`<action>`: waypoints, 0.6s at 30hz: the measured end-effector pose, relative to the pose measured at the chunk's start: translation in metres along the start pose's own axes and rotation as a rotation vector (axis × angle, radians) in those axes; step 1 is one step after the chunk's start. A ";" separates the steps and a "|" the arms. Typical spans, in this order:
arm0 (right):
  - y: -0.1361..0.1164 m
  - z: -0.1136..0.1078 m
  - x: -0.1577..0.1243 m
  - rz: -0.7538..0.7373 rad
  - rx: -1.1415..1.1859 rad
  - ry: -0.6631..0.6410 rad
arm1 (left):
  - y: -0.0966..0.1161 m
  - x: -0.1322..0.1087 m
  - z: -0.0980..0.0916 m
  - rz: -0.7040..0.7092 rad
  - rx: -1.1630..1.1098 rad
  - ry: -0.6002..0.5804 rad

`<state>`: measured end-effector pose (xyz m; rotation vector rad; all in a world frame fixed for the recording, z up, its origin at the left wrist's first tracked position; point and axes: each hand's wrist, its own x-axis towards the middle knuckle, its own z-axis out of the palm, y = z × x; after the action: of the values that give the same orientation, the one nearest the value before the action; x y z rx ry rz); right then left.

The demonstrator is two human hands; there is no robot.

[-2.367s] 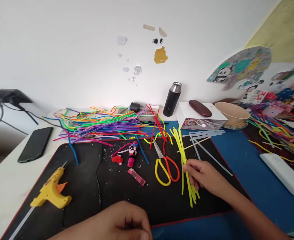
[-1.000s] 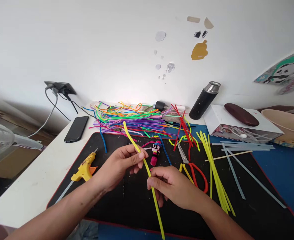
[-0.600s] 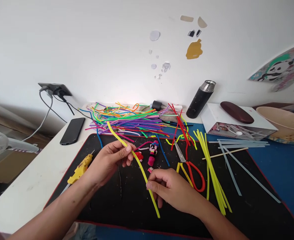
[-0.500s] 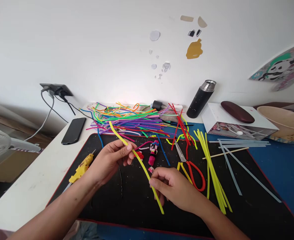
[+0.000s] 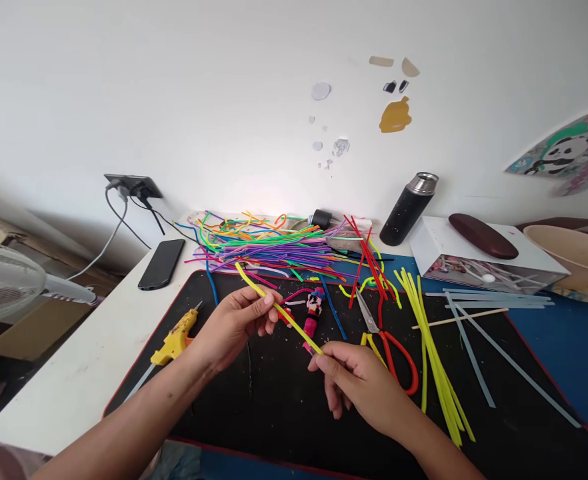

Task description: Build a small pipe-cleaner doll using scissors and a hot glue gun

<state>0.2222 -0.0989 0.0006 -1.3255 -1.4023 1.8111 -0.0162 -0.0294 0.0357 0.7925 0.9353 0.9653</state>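
A yellow pipe cleaner (image 5: 298,328) is stretched between my two hands above the black mat (image 5: 284,420). My left hand (image 5: 244,317) pinches it between thumb and fingers, with its far end poking out up and left. Near the lower end, my right hand (image 5: 357,377) closes thumb and forefinger on it. A small pink and black pipe-cleaner figure (image 5: 313,313) lies on the mat just beyond. To the right of my right hand are red-handled scissors (image 5: 399,360) and a bundle of yellow pipe cleaners (image 5: 437,363).
A heap of coloured pipe cleaners (image 5: 274,250) lies along the wall. Left are a yellow glue gun (image 5: 177,339) and a phone (image 5: 161,265). Right are a black flask (image 5: 408,210), a white box (image 5: 494,250), a basket (image 5: 569,253) and pale glue sticks (image 5: 514,363).
My right hand has slid to the lower end of the yellow pipe cleaner, which no longer sticks out below it. The whole view has shifted slightly, with things appearing lower and further right.
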 end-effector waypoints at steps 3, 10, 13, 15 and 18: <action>0.003 -0.004 -0.002 0.020 -0.009 -0.016 | 0.006 0.002 -0.007 0.050 0.010 0.038; 0.008 -0.005 -0.007 0.041 0.001 -0.038 | 0.015 0.005 -0.019 0.155 0.041 0.105; 0.010 -0.006 -0.007 0.040 -0.008 -0.044 | 0.018 0.005 -0.024 0.198 0.116 0.111; 0.012 -0.008 -0.009 0.035 -0.002 -0.047 | 0.021 0.003 -0.028 0.214 0.148 0.119; 0.012 -0.013 -0.012 0.042 -0.006 -0.037 | 0.022 -0.002 -0.030 0.199 0.141 0.135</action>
<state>0.2408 -0.1076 -0.0058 -1.3404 -1.4098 1.8686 -0.0511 -0.0190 0.0439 0.9621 1.0640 1.1464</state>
